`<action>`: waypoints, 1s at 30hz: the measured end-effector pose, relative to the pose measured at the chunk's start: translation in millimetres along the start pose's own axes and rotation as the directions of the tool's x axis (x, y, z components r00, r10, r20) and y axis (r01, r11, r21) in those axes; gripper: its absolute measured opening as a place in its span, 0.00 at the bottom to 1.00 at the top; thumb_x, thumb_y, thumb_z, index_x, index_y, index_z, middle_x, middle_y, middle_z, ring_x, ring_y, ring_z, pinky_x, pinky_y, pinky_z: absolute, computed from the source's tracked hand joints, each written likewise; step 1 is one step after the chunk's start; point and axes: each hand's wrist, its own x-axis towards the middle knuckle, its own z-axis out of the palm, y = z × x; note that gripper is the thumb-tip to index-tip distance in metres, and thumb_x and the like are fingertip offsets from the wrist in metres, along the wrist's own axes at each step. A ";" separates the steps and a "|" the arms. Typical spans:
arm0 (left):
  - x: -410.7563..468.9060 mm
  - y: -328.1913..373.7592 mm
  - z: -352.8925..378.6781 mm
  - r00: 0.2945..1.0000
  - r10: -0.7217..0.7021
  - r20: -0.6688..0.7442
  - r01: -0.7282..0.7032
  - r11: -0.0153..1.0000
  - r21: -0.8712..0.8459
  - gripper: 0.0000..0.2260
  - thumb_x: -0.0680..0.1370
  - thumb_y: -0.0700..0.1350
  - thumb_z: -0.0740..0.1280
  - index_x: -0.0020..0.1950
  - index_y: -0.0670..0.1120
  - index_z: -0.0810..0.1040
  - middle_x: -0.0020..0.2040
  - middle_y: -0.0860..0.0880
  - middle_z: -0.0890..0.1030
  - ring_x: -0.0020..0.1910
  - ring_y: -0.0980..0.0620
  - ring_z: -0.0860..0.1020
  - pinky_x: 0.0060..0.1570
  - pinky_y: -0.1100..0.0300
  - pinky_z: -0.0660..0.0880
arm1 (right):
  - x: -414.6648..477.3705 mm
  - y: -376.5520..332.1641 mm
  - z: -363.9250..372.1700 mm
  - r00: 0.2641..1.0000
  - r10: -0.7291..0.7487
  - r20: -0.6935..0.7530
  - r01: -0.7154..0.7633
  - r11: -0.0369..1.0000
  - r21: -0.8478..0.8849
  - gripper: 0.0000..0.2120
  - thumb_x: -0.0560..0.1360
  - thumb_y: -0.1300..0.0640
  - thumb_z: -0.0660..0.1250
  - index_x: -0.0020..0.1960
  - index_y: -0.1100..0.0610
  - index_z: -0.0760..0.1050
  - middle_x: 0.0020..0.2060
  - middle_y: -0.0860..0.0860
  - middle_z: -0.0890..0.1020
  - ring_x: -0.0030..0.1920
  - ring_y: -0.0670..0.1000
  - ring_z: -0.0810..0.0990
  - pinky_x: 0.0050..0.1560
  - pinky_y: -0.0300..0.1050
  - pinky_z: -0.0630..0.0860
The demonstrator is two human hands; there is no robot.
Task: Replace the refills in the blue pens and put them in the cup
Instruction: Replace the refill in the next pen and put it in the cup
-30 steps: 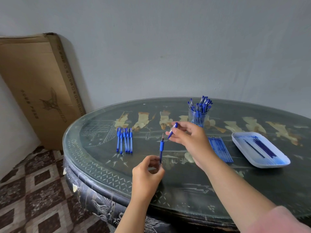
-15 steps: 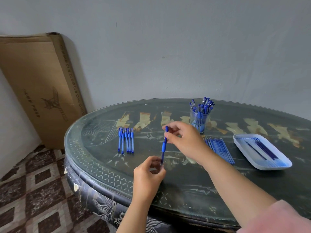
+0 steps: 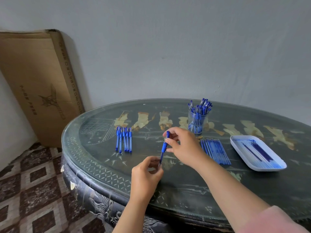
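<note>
Closest to me, my left hand is curled, thumb and fingers pinching the lower end of the blue pen, held above the glass-topped table. Just past it, my right hand grips the pen's upper part, fingertips closed around the cap end. The pen stands nearly upright, tilted slightly, between both hands. To the left, a row of blue pens lies side by side. To the right, loose refills lie in a neat row, and a white tray beyond them holds more refills. Further back, the clear cup is packed with blue pens. A cardboard box leans on the wall.
</note>
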 end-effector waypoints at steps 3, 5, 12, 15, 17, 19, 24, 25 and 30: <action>0.5 -1.8 0.8 1.000 0.000 -0.004 0.000 1.000 0.004 0.11 0.70 0.36 0.75 0.45 0.52 0.81 0.37 0.59 0.82 0.41 0.64 0.80 0.42 0.75 0.74 | 0.0 -1.9 4.5 1.000 -0.028 -0.005 0.028 0.998 -0.049 0.06 0.78 0.64 0.66 0.52 0.56 0.78 0.47 0.51 0.78 0.48 0.50 0.81 0.45 0.48 0.83; 0.9 -2.1 -0.3 1.000 -0.014 -0.013 0.014 1.000 -0.003 0.11 0.70 0.36 0.75 0.45 0.51 0.81 0.37 0.58 0.82 0.41 0.64 0.80 0.42 0.75 0.73 | 1.5 -4.2 10.8 0.998 -0.056 -0.002 0.056 0.994 -0.091 0.06 0.78 0.63 0.65 0.52 0.55 0.78 0.47 0.50 0.78 0.49 0.50 0.80 0.48 0.51 0.83; 2.7 -2.0 -0.6 0.998 -0.059 0.015 0.060 0.997 -0.046 0.09 0.70 0.37 0.74 0.42 0.51 0.79 0.36 0.57 0.82 0.38 0.60 0.81 0.40 0.74 0.73 | -5.1 -7.2 19.8 0.991 -0.130 -0.017 0.124 0.971 -0.203 0.08 0.80 0.61 0.61 0.56 0.52 0.74 0.52 0.45 0.74 0.51 0.43 0.73 0.49 0.25 0.70; 5.0 -3.8 -0.8 0.996 -0.080 0.042 0.083 0.994 -0.067 0.08 0.71 0.37 0.73 0.43 0.50 0.79 0.37 0.56 0.82 0.40 0.59 0.81 0.41 0.72 0.74 | -10.6 0.3 23.3 0.987 -0.154 -0.044 0.145 0.977 -0.155 0.10 0.78 0.61 0.64 0.55 0.48 0.72 0.48 0.44 0.76 0.49 0.43 0.75 0.49 0.32 0.74; 7.4 -4.8 -1.6 0.992 -0.109 0.060 0.114 0.990 -0.087 0.08 0.72 0.38 0.73 0.43 0.50 0.79 0.38 0.56 0.83 0.40 0.60 0.81 0.42 0.73 0.74 | -12.7 9.3 28.3 0.990 -0.136 -0.047 0.129 0.984 -0.124 0.13 0.78 0.62 0.65 0.56 0.45 0.72 0.46 0.42 0.76 0.48 0.43 0.77 0.49 0.40 0.79; 11.1 -5.1 -2.6 0.985 -0.148 0.086 0.158 0.980 -0.121 0.07 0.73 0.39 0.73 0.43 0.50 0.80 0.39 0.56 0.83 0.41 0.62 0.81 0.43 0.72 0.74 | -10.3 15.1 28.8 0.992 -0.087 -0.088 0.084 0.996 -0.037 0.14 0.77 0.63 0.65 0.56 0.46 0.73 0.47 0.43 0.78 0.48 0.45 0.80 0.48 0.48 0.82; 31.5 -5.3 -22.4 0.978 -0.210 -0.022 0.199 0.952 -0.231 0.05 0.75 0.39 0.71 0.45 0.49 0.81 0.41 0.56 0.84 0.41 0.65 0.80 0.42 0.75 0.72 | 16.3 12.1 -1.1 0.953 -0.010 -0.303 0.058 0.987 0.151 0.21 0.77 0.65 0.66 0.54 0.38 0.70 0.46 0.49 0.80 0.45 0.49 0.83 0.45 0.51 0.83; 38.7 -6.9 -29.2 0.975 -0.210 -0.068 0.189 0.954 -0.234 0.05 0.76 0.39 0.70 0.46 0.49 0.81 0.42 0.55 0.83 0.41 0.65 0.80 0.42 0.76 0.72 | 24.3 12.0 -12.1 0.928 -0.032 -0.372 0.085 0.988 0.127 0.23 0.77 0.65 0.66 0.55 0.36 0.68 0.44 0.49 0.80 0.44 0.50 0.83 0.46 0.53 0.82; 84.6 -32.5 -65.0 0.926 -0.263 -0.272 0.221 0.959 -0.175 0.03 0.78 0.42 0.67 0.49 0.49 0.80 0.44 0.56 0.81 0.45 0.59 0.79 0.41 0.71 0.70 | 64.5 10.7 -66.0 0.744 -0.116 -0.658 0.149 0.989 -0.006 0.23 0.77 0.64 0.66 0.61 0.38 0.67 0.43 0.52 0.80 0.44 0.54 0.84 0.47 0.53 0.81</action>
